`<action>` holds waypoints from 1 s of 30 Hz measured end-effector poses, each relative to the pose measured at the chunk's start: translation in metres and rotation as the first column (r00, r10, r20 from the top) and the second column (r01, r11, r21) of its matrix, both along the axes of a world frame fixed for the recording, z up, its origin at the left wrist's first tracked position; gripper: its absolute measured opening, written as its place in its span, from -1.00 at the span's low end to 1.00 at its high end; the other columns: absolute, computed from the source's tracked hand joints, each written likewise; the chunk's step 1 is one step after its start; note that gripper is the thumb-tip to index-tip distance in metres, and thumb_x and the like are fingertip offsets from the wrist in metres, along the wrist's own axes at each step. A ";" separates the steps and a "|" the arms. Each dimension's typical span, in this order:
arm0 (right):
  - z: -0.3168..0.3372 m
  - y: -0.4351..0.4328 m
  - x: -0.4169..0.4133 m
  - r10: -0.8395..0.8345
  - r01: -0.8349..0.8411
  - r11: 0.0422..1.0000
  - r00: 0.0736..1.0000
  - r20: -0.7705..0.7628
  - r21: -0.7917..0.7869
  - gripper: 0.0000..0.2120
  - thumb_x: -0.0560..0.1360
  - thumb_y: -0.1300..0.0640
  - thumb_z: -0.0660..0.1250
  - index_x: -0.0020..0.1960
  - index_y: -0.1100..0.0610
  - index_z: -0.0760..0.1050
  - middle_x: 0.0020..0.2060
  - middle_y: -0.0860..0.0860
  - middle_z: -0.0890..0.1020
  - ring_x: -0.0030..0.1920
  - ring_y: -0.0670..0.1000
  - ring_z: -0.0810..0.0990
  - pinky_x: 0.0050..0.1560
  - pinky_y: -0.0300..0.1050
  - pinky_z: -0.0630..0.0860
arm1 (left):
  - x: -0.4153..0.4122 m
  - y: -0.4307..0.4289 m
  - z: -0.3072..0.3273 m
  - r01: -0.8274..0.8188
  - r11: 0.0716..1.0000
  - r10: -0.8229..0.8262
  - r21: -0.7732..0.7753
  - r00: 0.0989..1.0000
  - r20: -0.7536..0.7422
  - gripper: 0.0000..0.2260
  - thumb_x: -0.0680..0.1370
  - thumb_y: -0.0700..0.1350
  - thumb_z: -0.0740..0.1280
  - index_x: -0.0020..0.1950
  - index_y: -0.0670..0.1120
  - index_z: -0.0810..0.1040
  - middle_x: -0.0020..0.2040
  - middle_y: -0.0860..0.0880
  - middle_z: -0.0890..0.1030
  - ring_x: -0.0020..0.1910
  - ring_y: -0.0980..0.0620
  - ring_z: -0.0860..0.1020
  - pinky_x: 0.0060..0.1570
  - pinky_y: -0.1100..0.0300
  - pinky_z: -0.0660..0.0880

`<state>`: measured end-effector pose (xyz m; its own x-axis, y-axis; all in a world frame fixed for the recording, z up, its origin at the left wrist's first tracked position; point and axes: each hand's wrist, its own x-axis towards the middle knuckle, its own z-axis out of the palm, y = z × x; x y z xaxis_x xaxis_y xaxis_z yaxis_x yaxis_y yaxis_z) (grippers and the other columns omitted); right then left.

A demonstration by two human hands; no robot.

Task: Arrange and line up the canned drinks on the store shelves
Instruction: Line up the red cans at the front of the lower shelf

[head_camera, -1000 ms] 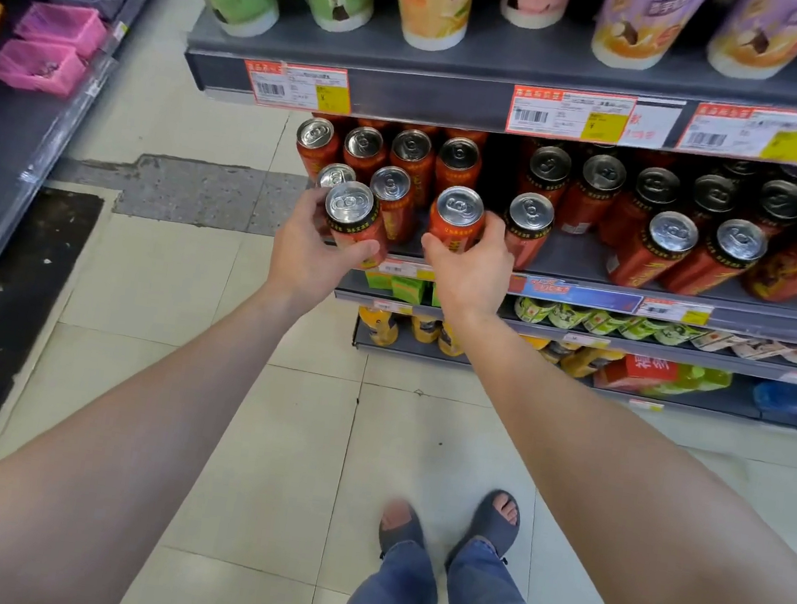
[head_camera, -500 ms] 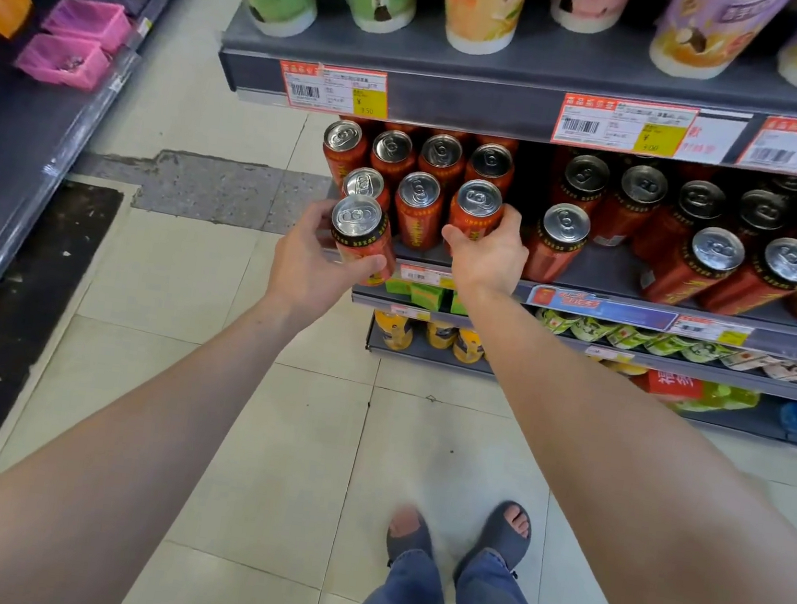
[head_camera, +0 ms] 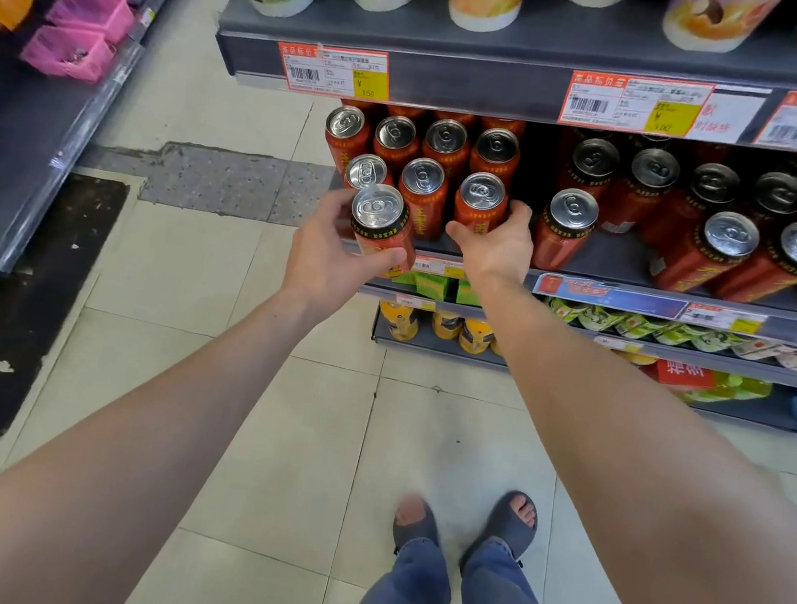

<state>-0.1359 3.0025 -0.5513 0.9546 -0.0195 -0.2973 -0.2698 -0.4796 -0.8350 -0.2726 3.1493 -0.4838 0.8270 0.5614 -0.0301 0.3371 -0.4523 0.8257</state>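
Left hand (head_camera: 329,255): wrapped round a red can (head_camera: 383,229), thumb across near side, can tilted, held off the shelf (head_camera: 607,259) just past its near-left edge. Right hand (head_camera: 496,248): cupped against near side of a front-row can (head_camera: 480,204) standing on shelf; fingers hidden behind can, so full closure can't be told. Two more cans (head_camera: 420,189) in same row to the left, four in far row (head_camera: 421,139). Right of a gap: further cans (head_camera: 569,222), darker, in shade. Price tags (head_camera: 332,70) on upper shelf edge.
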 end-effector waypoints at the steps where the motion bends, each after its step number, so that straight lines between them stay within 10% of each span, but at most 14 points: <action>1: 0.002 -0.002 0.000 -0.003 0.003 1.000 1.000 -0.024 0.007 -0.15 0.29 -0.06 0.62 0.45 0.07 0.28 0.31 0.06 0.55 0.31 0.13 0.53 0.32 0.10 0.50 | 0.000 -0.003 0.000 0.000 1.000 0.000 0.000 1.000 0.002 -0.31 0.28 0.02 0.68 0.34 0.08 0.47 0.15 0.19 0.62 0.12 0.19 0.60 0.09 0.29 0.53; 11: 0.022 -0.069 -0.047 0.056 -0.061 0.993 0.997 0.052 0.102 -0.61 0.51 0.22 0.36 0.32 0.13 0.46 -0.01 -0.07 0.61 0.06 -0.01 0.62 0.10 -0.15 0.52 | 0.028 -0.075 -0.013 0.124 0.989 -0.125 -0.082 0.992 -0.009 -0.36 0.27 -0.03 0.68 0.26 0.12 0.48 0.07 0.23 0.64 0.06 0.37 0.58 0.11 0.33 0.52; 18: 0.022 -0.150 -0.042 0.133 -0.153 0.975 0.983 0.126 0.160 -0.59 0.48 0.23 0.41 0.30 0.05 0.49 0.05 -0.20 0.61 0.09 -0.20 0.59 0.21 -0.07 0.57 | 0.062 -0.156 -0.024 0.190 0.975 -0.189 -0.119 0.982 0.014 -0.33 0.27 0.10 0.64 0.31 0.10 0.48 0.15 0.15 0.65 0.16 0.13 0.60 0.20 0.02 0.56; 24: 0.022 -0.191 -0.030 0.131 -0.140 0.988 0.981 0.141 0.062 -0.38 0.44 0.01 0.52 0.43 0.02 0.38 0.12 -0.14 0.62 0.13 -0.18 0.56 0.07 -0.35 0.44 | 0.089 -0.208 -0.027 0.198 0.966 -0.198 -0.167 0.980 0.019 -0.33 0.25 0.08 0.66 0.31 0.10 0.50 0.11 0.14 0.66 0.11 0.15 0.62 0.18 0.08 0.57; 30: 0.019 -0.200 -0.013 0.005 -0.024 0.996 0.979 0.203 0.089 -0.45 0.47 0.14 0.46 0.42 0.05 0.40 0.04 -0.15 0.62 0.07 -0.13 0.59 0.06 -0.20 0.52 | 0.110 -0.231 -0.030 0.171 0.967 -0.168 -0.189 0.985 0.030 -0.32 0.30 0.01 0.66 0.35 0.00 0.47 0.19 0.08 0.62 0.17 0.13 0.60 0.22 0.12 0.56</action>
<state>-0.1485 2.8028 -0.5326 0.9951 0.0128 -0.0977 -0.0843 -0.4022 -0.9116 -0.1622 2.9183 -0.5140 0.9107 0.3978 -0.1113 0.2575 -0.3360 0.9060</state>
